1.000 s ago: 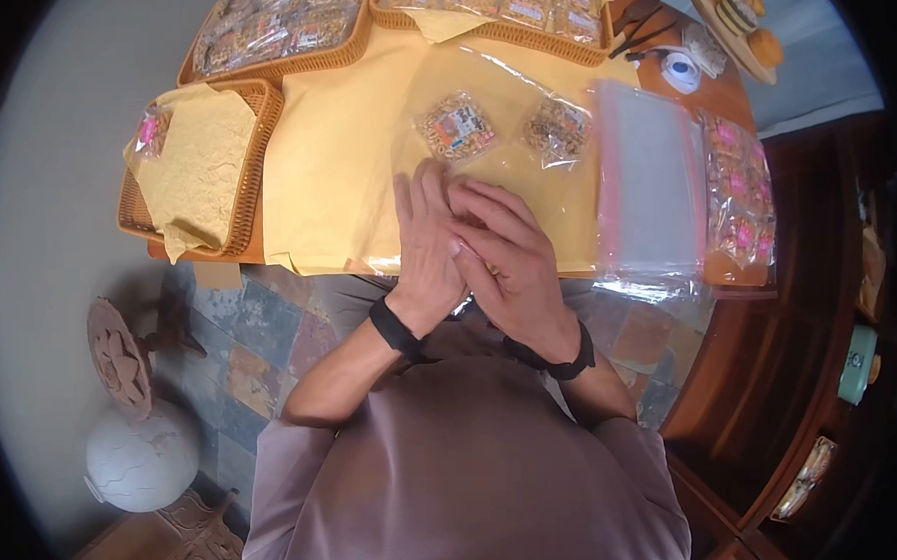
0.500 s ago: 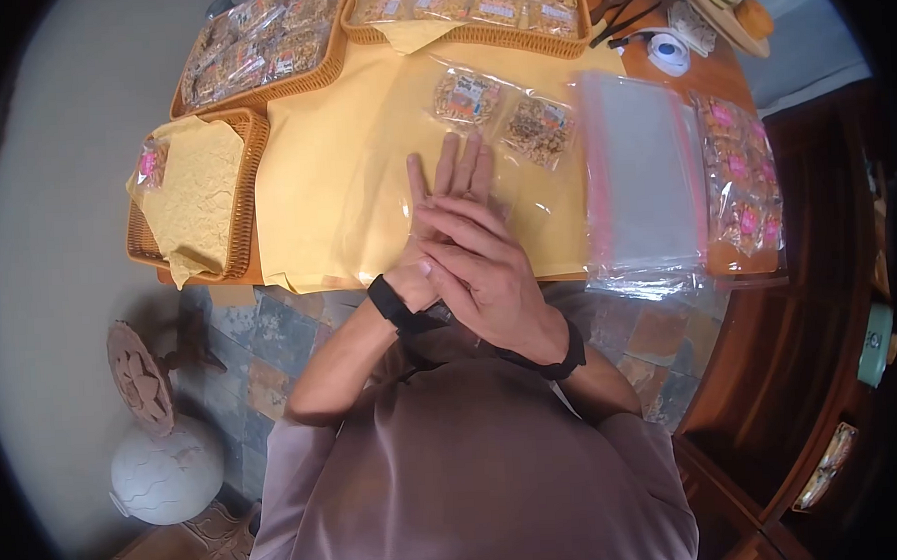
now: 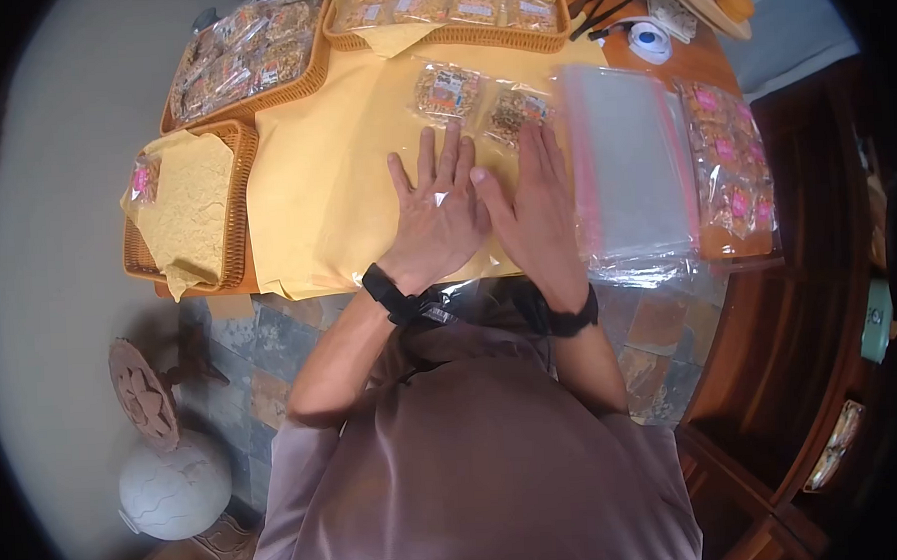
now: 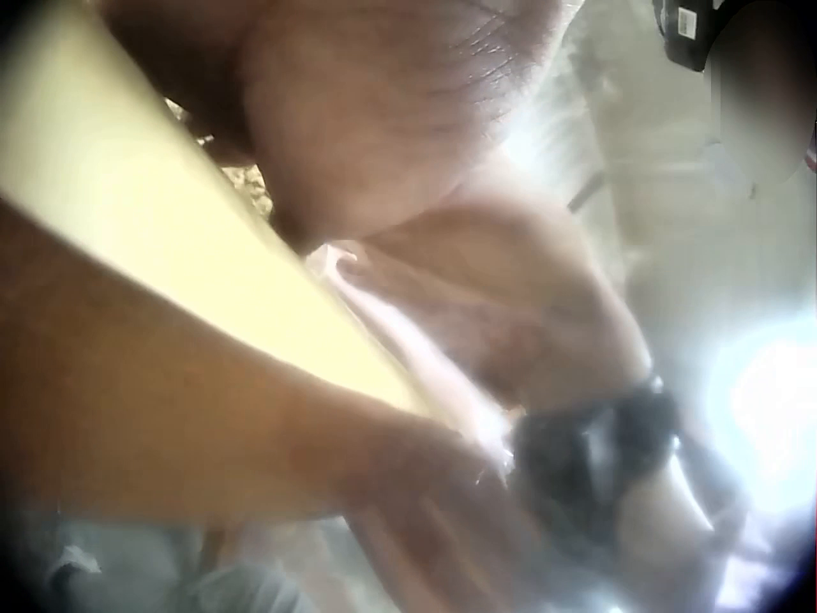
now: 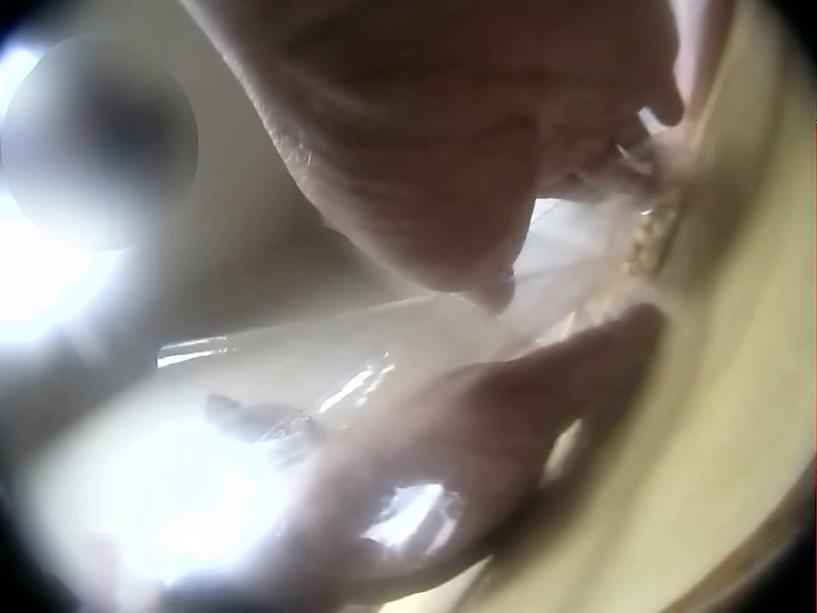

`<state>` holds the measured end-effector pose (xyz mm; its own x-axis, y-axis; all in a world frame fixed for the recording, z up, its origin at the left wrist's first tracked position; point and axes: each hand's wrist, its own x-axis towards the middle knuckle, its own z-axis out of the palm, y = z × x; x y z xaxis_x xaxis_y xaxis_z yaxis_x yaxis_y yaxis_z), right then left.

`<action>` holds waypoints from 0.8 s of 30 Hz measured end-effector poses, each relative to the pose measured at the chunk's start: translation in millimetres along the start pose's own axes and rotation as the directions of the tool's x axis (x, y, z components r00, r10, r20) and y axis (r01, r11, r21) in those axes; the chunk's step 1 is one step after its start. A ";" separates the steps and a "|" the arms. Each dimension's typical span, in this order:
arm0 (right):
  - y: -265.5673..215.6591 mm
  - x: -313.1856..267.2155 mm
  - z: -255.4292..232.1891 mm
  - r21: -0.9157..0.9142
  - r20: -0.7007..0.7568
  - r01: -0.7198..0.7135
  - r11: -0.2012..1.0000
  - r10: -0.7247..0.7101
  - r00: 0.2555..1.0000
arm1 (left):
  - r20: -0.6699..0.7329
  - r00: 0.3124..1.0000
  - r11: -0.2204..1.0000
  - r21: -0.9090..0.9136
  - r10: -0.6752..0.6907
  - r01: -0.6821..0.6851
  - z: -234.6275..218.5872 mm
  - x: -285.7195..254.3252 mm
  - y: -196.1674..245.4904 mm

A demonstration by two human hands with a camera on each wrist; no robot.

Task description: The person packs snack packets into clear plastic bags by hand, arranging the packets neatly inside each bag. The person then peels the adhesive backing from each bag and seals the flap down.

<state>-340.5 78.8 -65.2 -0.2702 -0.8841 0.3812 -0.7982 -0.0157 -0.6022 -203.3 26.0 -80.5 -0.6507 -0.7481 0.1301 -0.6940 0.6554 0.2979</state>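
Two clear packs of crunchy brown snack pieces, the left pack [image 3: 447,92] and the right pack [image 3: 518,115], lie side by side beyond the fingertips. A large clear plastic bag [image 3: 365,209] spreads around them over the yellow cloth. My left hand [image 3: 434,221] is palm down with fingers extended toward the left pack; glints of film cross its back, and the right wrist view shows film over this hand [image 5: 434,473]. The right hand [image 3: 538,211] lies beside it, fingers straight, fingertips overlapping the right pack's near edge. Neither hand grips anything.
A stack of clear bags with pink edges [image 3: 629,162] lies to the right, beside pink-labelled snack packs [image 3: 728,158]. Wicker baskets stand at the left [image 3: 244,179], back left [image 3: 305,86] and back [image 3: 548,40]. Tape [image 3: 648,41] and dark tongs [image 3: 602,13] lie back right.
My right hand has come off the left hand and moved right and forward. The left hand has flattened with its fingers stretched ahead. The two packs now lie closer together.
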 end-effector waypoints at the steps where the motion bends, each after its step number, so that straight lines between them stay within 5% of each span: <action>1: 5.0 3.5 4.7 -0.069 0.008 0.006 0.998 -0.005 1.000 | 0.009 1.000 1.000 -0.012 -0.012 0.012 -2.6 2.4 -0.3; 5: -0.6 6.3 6.9 -0.118 -0.023 0.050 0.992 -0.053 0.998 | -0.042 0.999 1.000 -0.014 0.005 -0.006 0.5 0.3 -3.8; 9: -21.7 -7.9 -1.3 0.030 0.025 0.012 0.999 -0.012 1.000 | -0.041 0.999 0.998 0.054 0.013 -0.011 -3.5 -8.3 -4.2; 12: -17.5 -9.2 6.8 -0.037 0.040 0.024 0.999 -0.022 0.999 | 0.071 0.994 0.993 0.080 0.079 -0.085 -2.7 -16.8 0.4; 14: -19.0 -7.0 5.2 -0.090 0.033 0.074 0.993 -0.071 0.997 | -0.036 0.996 0.995 0.056 0.084 -0.082 3.1 -16.2 0.9; 20: -28.2 -4.8 -3.5 0.009 0.152 -0.010 1.000 0.008 0.988 | -0.056 0.994 0.996 0.021 0.089 -0.088 0.8 -18.9 0.7; 24: -34.5 -10.5 -17.6 0.087 0.136 0.058 0.994 -0.070 0.988 | -0.029 0.996 0.996 0.002 0.088 -0.088 -0.8 -24.2 -3.4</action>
<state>-319.6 96.8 -36.0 -0.1378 -0.9363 0.3230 -0.7626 -0.1078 -0.6378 -184.9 41.8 -83.9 -0.6996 -0.6906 0.1834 -0.6349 0.7186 0.2838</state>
